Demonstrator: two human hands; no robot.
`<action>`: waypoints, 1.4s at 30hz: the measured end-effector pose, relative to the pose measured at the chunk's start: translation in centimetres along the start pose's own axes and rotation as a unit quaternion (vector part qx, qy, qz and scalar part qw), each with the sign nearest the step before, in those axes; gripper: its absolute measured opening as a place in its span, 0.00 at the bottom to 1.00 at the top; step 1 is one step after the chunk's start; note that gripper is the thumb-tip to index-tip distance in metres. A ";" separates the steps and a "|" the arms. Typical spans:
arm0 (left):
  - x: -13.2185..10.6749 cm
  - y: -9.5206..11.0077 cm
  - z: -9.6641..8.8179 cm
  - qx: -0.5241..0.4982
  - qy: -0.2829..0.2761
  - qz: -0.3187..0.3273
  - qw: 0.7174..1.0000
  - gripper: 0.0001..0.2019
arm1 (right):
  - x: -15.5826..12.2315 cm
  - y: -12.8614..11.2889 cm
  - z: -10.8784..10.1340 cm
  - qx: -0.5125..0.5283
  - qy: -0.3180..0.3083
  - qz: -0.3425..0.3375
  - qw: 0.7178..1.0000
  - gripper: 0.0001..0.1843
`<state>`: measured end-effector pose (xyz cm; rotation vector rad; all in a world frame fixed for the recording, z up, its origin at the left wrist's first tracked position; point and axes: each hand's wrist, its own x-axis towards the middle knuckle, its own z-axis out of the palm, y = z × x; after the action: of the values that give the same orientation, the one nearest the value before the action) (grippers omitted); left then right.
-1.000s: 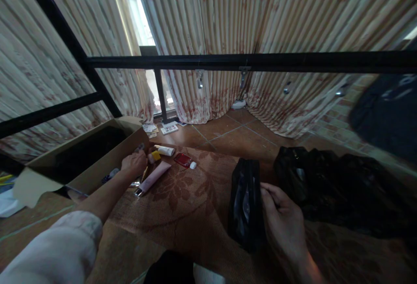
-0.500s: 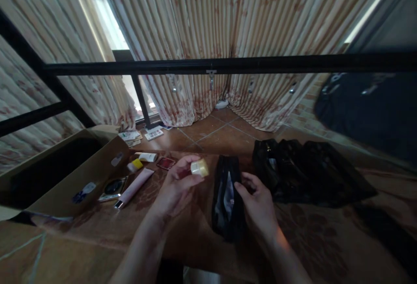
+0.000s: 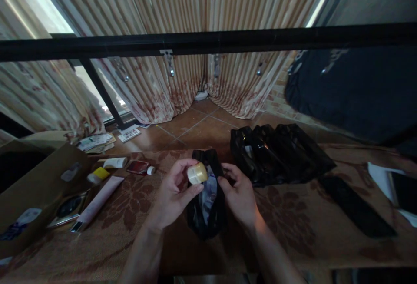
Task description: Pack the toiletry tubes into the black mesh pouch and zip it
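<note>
Between the thumb and fingers of my left hand [image 3: 174, 193] is a small jar with a golden lid [image 3: 197, 173], held just over the opening of a black pouch [image 3: 206, 227]. The pouch stands with its mouth spread apart, and something pale and shiny shows inside. My right hand [image 3: 239, 193] pinches the pouch's right rim. To the left lie a pale pink tube [image 3: 99, 201], a white tube [image 3: 114, 162], a small bottle with red contents and a white cap [image 3: 140, 168], a yellow-capped item [image 3: 99, 174] and a square compact [image 3: 70, 208].
A cardboard box [image 3: 61, 169] stands at the left. Several black pouches [image 3: 280, 153] sit in a row at the right, with a flat black item [image 3: 356, 206] in front. A dark horizontal bar [image 3: 208, 43] crosses before the curtains. Papers [image 3: 96, 142] lie behind the box.
My left hand has brought the jar from beside the pouch to over its opening. The pouch mouth is spread wider. The camera view has turned to the right.
</note>
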<state>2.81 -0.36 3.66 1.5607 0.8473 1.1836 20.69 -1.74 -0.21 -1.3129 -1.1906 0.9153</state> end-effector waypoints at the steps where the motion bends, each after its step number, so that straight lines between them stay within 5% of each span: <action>1: -0.1 -0.2 -0.1 0.016 0.002 0.007 1.000 0.20 | 0.0 0.0 0.0 0.000 0.001 0.001 1.000 0.19; 11: -0.2 -1.2 -0.1 0.252 0.011 0.049 0.966 0.18 | 0.1 -0.3 -0.8 -0.026 0.017 -0.016 0.999 0.17; 19: -0.2 -0.8 -0.2 0.238 0.024 0.058 0.969 0.17 | 0.2 0.0 -1.0 -0.007 0.010 -0.001 1.000 0.17; 24: -0.2 -1.0 -0.1 0.172 0.150 0.076 0.971 0.18 | 0.1 -0.1 -0.8 0.011 0.007 -0.015 1.000 0.15; 28: 0.2 -1.2 -0.2 0.127 0.218 -0.005 0.968 0.17 | 0.1 0.0 -0.7 0.008 0.012 -0.015 1.000 0.15; 35: 0.2 -1.9 0.6 0.101 0.042 -0.152 0.982 0.20 | 0.2 0.4 -0.5 0.034 -0.013 -0.029 0.999 0.13; 42: -0.2 -1.9 1.7 0.000 0.036 -0.143 0.989 0.22 | -0.2 -0.4 0.6 0.158 -0.025 -0.004 0.987 0.23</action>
<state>4.39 -0.42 1.65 1.3496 1.0800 1.0354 20.05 -1.86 0.07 -1.0339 -1.0376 1.0878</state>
